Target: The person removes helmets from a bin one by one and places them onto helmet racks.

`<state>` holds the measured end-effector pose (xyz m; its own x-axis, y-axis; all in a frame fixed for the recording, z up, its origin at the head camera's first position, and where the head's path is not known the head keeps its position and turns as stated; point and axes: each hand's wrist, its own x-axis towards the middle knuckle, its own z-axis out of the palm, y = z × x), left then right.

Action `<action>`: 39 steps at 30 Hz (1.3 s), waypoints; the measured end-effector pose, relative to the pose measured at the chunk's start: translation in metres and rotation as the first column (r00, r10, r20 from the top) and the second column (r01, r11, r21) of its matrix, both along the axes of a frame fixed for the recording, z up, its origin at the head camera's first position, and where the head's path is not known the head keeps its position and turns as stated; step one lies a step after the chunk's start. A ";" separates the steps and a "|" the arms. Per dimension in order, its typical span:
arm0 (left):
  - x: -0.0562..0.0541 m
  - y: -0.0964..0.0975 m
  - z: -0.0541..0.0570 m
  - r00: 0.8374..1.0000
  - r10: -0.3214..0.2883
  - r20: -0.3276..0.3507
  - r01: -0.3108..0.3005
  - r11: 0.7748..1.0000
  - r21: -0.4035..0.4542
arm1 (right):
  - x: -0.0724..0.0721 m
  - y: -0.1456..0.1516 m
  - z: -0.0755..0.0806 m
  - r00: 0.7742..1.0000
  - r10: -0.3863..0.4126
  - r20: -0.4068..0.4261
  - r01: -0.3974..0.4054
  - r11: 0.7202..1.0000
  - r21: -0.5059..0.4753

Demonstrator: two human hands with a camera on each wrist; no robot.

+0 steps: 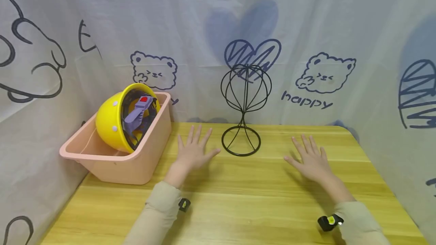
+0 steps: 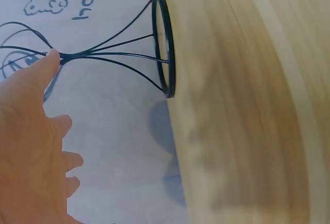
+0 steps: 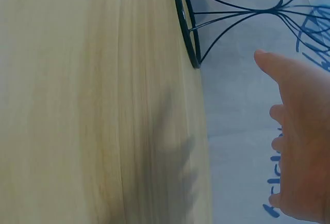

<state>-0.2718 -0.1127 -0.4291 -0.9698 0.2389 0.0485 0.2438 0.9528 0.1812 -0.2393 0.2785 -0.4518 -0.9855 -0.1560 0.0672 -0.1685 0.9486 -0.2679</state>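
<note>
A black wire stand (image 1: 244,112) with a round cage top and a ring base stands upright at the back middle of the table. My left hand (image 1: 192,153), fingers spread, hovers between it and a pink bin, holding nothing. On the stand's other side my right hand (image 1: 310,161) is also spread and bare, its shadow (image 3: 167,157) falling on the wood in the right wrist view. Inside the pink bin (image 1: 119,167) a yellow hard hat (image 1: 110,122) lies tilted on its side, with its grey inner strap (image 1: 137,114) and a red button facing out.
The wooden table (image 1: 238,207) runs back to a white cloth (image 1: 190,18) printed with hearts and bears, which also hangs at both sides. The pink bin takes up the table's left back corner. A black band device (image 1: 329,222) sits at the right wrist.
</note>
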 end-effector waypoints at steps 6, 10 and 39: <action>0.012 -0.005 0.015 0.999 -0.023 -0.033 0.022 0.999 -0.029 | 0.007 0.001 0.008 0.999 0.028 -0.040 -0.027 0.999 0.028; 0.024 -0.011 0.025 0.997 -0.053 -0.064 0.051 0.998 -0.025 | 0.014 0.003 0.016 0.996 0.050 -0.074 -0.049 0.998 0.025; 0.107 -0.090 0.098 0.961 -0.033 -0.275 0.004 0.995 -0.104 | 0.020 -0.041 0.080 0.759 0.435 -0.484 -0.397 0.899 0.186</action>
<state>-0.1653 -0.2025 -0.3315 -0.9175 0.2740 0.2883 0.2881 0.9576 0.0069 -0.2196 0.2372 -0.3717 -0.6515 -0.5656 0.5056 -0.6425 0.7657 0.0287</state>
